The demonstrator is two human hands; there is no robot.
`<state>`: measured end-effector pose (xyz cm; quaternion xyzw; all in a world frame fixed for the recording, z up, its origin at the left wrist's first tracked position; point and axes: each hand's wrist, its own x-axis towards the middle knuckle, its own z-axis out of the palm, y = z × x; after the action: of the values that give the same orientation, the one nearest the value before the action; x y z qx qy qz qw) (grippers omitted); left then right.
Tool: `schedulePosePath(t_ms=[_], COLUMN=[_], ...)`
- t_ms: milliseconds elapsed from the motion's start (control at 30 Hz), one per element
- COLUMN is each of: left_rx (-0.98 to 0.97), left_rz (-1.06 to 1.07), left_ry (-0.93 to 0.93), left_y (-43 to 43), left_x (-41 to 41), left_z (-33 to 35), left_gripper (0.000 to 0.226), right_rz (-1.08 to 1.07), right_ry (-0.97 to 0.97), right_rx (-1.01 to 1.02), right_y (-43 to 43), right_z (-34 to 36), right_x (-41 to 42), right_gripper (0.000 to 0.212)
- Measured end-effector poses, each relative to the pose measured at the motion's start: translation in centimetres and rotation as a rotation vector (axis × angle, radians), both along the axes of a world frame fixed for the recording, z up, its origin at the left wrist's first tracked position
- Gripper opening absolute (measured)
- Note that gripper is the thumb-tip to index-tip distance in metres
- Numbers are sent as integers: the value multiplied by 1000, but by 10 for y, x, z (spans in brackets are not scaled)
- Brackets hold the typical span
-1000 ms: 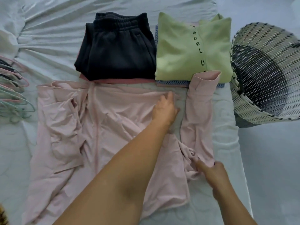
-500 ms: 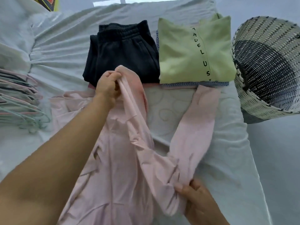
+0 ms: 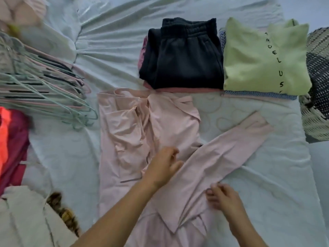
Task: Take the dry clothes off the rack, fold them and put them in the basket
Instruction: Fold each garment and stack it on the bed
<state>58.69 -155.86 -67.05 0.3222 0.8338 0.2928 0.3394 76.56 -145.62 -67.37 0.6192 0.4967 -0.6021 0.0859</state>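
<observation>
One half of the pale pink long-sleeved top (image 3: pixel 142 131) now lies folded over; left hand (image 3: pixel 162 165) fingers slack, right hand (image 3: pixel 222 197) pinching the unfolded sleeve (image 3: pixel 231 148).

Basket (image 3: pixel 318 72) cut by right edge, only part of wall seen. Hangers (image 3: pixel 46 86) mid left: smeared, count unclear, cut by left edge. Pinkish blur (image 3: pixel 16 11) upper left, unidentifiable. Red cloth (image 3: pixel 12 139) & cream cloth (image 3: pixel 26 221) cut at left/bottom edges. Pink garment (image 3: pixel 142 125) runs off bottom, partly under forearms. Left hand (image 3: pixel 163 164), right hand (image 3: pixel 222 195): soft focus, can't tell if gripping it or just touching.
</observation>
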Motion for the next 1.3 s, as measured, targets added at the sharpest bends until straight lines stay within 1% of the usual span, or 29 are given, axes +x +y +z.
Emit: schedulePosePath(t_ms=[33, 67, 100, 133, 167, 233, 267, 300, 333, 367, 400, 467, 500, 567, 600, 633, 700, 767, 800, 867, 900, 933, 1033, 1133, 1200, 1300], left_rx=[-88, -135, -146, -151, -147, -159, -167, -176, -195, -208, -207, -121, -58, 28, 46, 67, 106, 128, 144, 163, 153, 149, 170, 128, 129, 162], left_rz=[-72, -94, -55, -1, 47, 34, 14, 17, 30, 43, 52, 104, 138, 199, 227, 266, 371, 503, 574, 700, 728, 729, 704, 691, 724, 820], left_ry=[45, 99, 122, 116, 111, 140, 144, 114, 48, -20, -70, -200, -292, -436, -493, -543, -611, -606, -608, -613, -601, -582, -573, -512, -478, -469], left_y=[-7, -13, -18, -19, -19, -18, -17, -19, -21, -24, -28, -40, -47, -63, -71, -78, -90, -96, -97, -96, -94, -91, -84, -81, -79, -77], left_x=[17, 29, 37, 40, 41, 40, 38, 36, 32, 28, 23, 14, 11, 8, 9, 10, 13, 12, 10, 4, 1, -3, -13, -19, -20, -21], left_z=[-6, -11, -14, -14, -15, -15, -13, -12, -10, -9, -7, -5, -3, 2, 4, 5, 2, -2, -4, -10, -13, -16, -22, -26, -28, -25], left_gripper=[38, 42, 45, 47, 48, 49, 49, 48, 47, 44, 39, 30, 33, 38, 37, 35, 39, 46, 42, 17, 11, 11, 20, 15, 17, 17], right_rz=[-46, -68, -103, -184, -309, -590, -668, -725, -760, -743, -711, -596, -522, -368, -287, -229, -119, -57, -32, 13, 26, 25, -6, 73, 105, 76], right_ry=[-26, -65, -89, -74, -33, 40, 77, 114, 132, 198, 280, 449, 528, 693, 748, 775, 800, 827, 852, 888, 882, 868, 836, 729, 685, 735], right_rx=[196, 346, 425, 469, 457, 263, 157, 44, -53, -125, -156, -175, -162, -131, -113, -79, -8, 45, 67, 115, 148, 176, 196, 264, 287, 270], right_y=[24, 48, 70, 89, 105, 130, 139, 145, 148, 147, 144, 140, 138, 130, 123, 119, 109, 103, 102, 102, 102, 104, 113, 116, 115, 113], right_z=[0, 1, 0, 0, -1, 5, 6, 9, 13, 22, 32, 54, 67, 93, 103, 107, 116, 119, 118, 118, 118, 119, 124, 118, 109, 109], right_x=[-5, -10, -17, -26, -36, -56, -63, -69, -75, -79, -83, -92, -99, -119, -132, -147, -180, -213, -229, -256, -268, -278, -301, -313, -316, -321], right_gripper=[8, 11, 20, 26, 27, 19, 18, 22, 28, 32, 30, 21, 21, 33, 31, 24, 14, 12, 11, 11, 12, 13, 11, 14, 14, 14])
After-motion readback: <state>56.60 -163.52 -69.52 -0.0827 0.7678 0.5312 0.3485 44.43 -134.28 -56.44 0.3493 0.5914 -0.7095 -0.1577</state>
